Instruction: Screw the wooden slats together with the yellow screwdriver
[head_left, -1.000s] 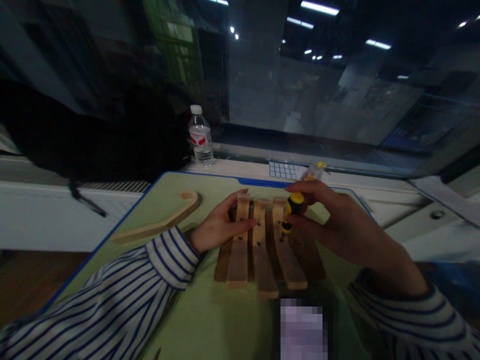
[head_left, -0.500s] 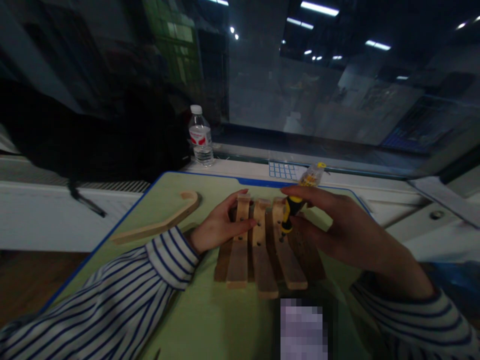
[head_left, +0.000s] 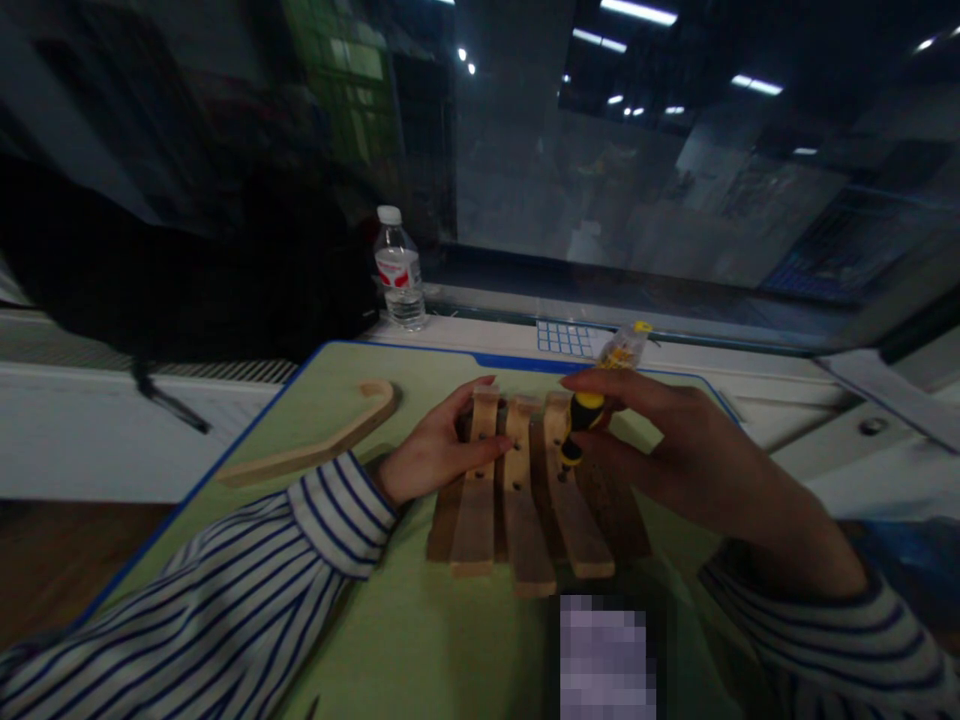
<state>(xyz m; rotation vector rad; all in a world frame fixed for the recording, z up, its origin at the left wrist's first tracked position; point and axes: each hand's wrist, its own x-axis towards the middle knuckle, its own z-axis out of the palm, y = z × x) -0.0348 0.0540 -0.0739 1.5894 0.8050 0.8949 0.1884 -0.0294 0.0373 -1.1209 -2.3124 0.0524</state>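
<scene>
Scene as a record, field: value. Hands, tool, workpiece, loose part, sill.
left_hand: left hand around the left wooden strip, thumb across it
right_hand: right hand holding a yellow-black screwdriver
tool_position: over the right wooden strip, tip near its lower hole
workpiece: three strips, the middle strip included, on a brown board
loose_part: hooked wooden piece on the green tabletop
sill: upright water bottle

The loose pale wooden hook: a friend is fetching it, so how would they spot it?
On the green tabletop with blue edging, look left of the bare left hand. There lies a long pale wooden strip with one curled end; unlike the three wooden hooks on the brown board, it lies apart.
</scene>
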